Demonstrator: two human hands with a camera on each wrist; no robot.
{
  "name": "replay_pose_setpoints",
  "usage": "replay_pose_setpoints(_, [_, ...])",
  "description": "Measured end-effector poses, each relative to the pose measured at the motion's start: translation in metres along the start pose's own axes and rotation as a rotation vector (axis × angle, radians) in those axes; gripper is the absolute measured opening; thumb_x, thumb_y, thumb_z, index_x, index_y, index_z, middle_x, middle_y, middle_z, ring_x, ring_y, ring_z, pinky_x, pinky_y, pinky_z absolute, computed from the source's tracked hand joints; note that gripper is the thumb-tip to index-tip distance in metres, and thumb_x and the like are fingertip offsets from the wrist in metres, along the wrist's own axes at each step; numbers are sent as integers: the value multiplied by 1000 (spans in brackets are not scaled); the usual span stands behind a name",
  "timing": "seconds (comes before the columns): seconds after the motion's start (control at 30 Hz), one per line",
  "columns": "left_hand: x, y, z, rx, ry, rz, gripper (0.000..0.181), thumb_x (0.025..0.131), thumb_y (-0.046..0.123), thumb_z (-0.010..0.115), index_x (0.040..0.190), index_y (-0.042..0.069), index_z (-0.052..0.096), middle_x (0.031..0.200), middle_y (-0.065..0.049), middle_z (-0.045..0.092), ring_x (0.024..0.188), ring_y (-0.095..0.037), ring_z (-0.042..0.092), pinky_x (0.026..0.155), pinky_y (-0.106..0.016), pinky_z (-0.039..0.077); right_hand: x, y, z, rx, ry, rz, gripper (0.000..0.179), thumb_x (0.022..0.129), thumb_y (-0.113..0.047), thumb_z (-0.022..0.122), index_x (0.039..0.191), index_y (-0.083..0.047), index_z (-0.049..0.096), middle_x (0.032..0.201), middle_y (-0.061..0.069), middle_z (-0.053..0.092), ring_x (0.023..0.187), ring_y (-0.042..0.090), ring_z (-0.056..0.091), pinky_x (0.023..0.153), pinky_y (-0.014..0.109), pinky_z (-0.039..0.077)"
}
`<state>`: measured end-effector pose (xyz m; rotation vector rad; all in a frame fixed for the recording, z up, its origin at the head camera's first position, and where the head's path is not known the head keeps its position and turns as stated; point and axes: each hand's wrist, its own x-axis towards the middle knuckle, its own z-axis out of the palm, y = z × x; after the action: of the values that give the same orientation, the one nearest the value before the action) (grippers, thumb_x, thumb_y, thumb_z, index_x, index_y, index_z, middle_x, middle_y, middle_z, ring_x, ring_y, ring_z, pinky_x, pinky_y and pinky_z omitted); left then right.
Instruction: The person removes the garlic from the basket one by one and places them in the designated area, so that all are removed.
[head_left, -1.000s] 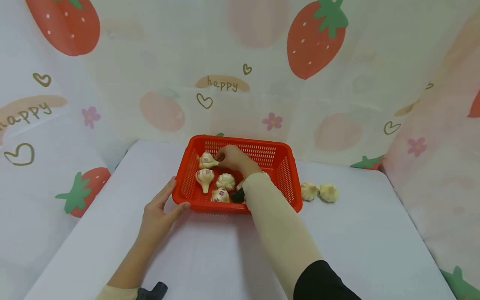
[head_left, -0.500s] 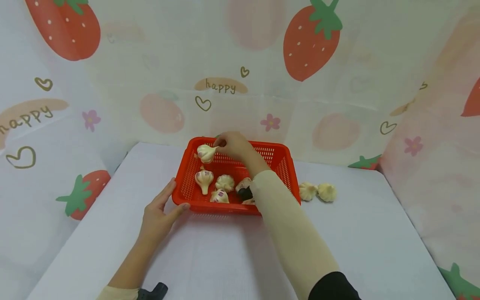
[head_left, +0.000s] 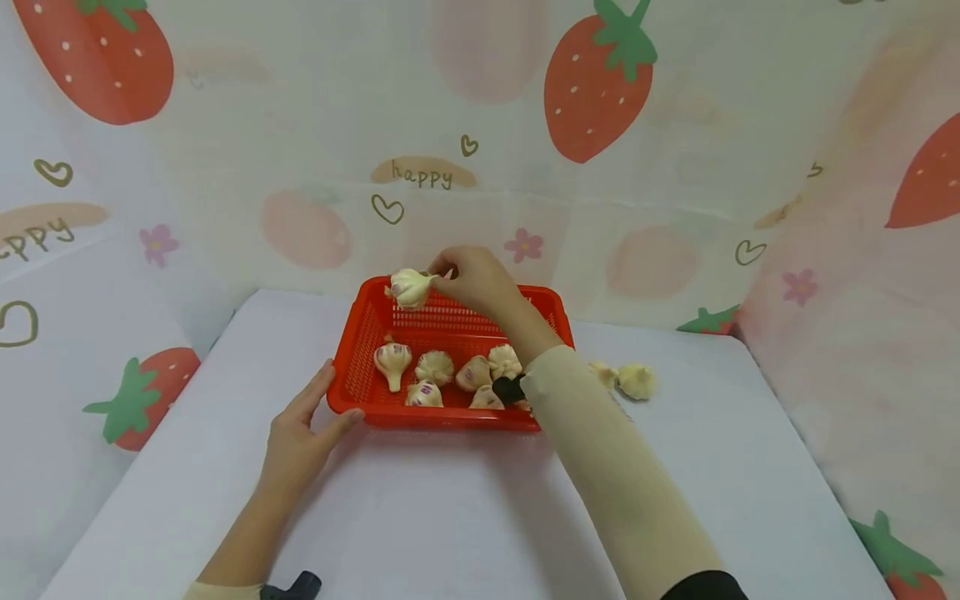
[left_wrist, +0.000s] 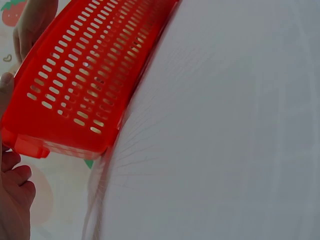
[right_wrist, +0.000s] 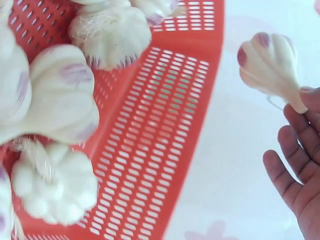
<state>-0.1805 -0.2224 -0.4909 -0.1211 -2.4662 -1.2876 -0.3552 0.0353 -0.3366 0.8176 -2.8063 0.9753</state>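
My right hand (head_left: 480, 279) pinches a garlic bulb (head_left: 409, 289) by its stem, raised at the back left rim of the red plastic basket (head_left: 442, 419). In the right wrist view, that bulb (right_wrist: 267, 62) shows purple patches, its stem between thumb and fingers. My left hand (head_left: 296, 442) grips the basket's front left corner, thumb on the front side and fingers along the left side. Several other garlic bulbs (head_left: 435, 368) lie inside the basket, mostly toward the front; my right wrist's dark strap and sleeve hide part of the front right.
Two peeled-looking pale garlic bulbs (head_left: 637, 382) lie on the white table (head_left: 420, 517) right of the basket, one partly behind my right sleeve. A strawberry-patterned cloth (head_left: 600, 200) hangs close behind the basket and along both sides.
My right hand has lifted the garlic bulb from the basket's back left up to rim height. The left hand keeps its hold on the basket corner. The head view has shifted slightly right.
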Motion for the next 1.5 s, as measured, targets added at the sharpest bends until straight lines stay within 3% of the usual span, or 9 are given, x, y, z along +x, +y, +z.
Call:
replay_pose_setpoints(0.2, [-1, -4, -1, -5, 16, 9, 83, 87, 37, 82, 158, 30, 39, 161, 7, 42, 149, -16, 40, 107, -9, 34, -20, 2, -16, 21, 48, -22, 17, 97, -27, 71, 109, -16, 76, 103, -5, 69, 88, 16, 59, 78, 29, 54])
replay_pose_setpoints(0.33, [-1, -6, -1, -12, 22, 22, 84, 87, 34, 83, 158, 29, 40, 161, 3, 43, 149, -18, 40, 103, -2, 30, -35, 8, -24, 54, 79, -40, 18, 96, -24, 71, 110, -14, 76, 104, -2, 71, 88, 16, 60, 77, 30, 54])
replay_pose_setpoints(0.5, [0, -6, 2, -44, 12, 39, 84, 87, 30, 84, 158, 24, 40, 161, 0, 43, 149, -23, 40, 104, -1, 30, -57, 16, -37, 56, 142, -70, 15, 97, -24, 71, 107, -16, 77, 100, -5, 71, 84, 15, 60, 75, 30, 54])
replay_pose_setpoints(0.7, [2, -2, 2, -9, 14, 36, 84, 87, 33, 83, 158, 28, 39, 161, 3, 43, 149, -24, 41, 104, -5, 32, -84, 21, -49, 73, 211, -94, 13, 96, -22, 73, 107, -17, 77, 96, -5, 70, 82, 16, 60, 75, 31, 55])
replay_pose_setpoints(1.03, [0, -6, 3, 10, 12, 21, 85, 87, 37, 82, 159, 29, 38, 161, 5, 42, 149, -21, 40, 103, -4, 31, -119, 33, -55, 92, 320, -95, 16, 95, -18, 76, 109, -10, 75, 98, 2, 71, 85, 17, 64, 77, 35, 59])
replay_pose_setpoints(1.5, [-1, -1, 1, 31, 16, 19, 85, 87, 37, 82, 159, 27, 38, 161, 4, 42, 149, -22, 41, 107, -14, 35, -172, 52, -71, 68, 499, -165, 15, 93, -12, 77, 108, -9, 76, 101, 0, 74, 88, 12, 64, 81, 20, 57])
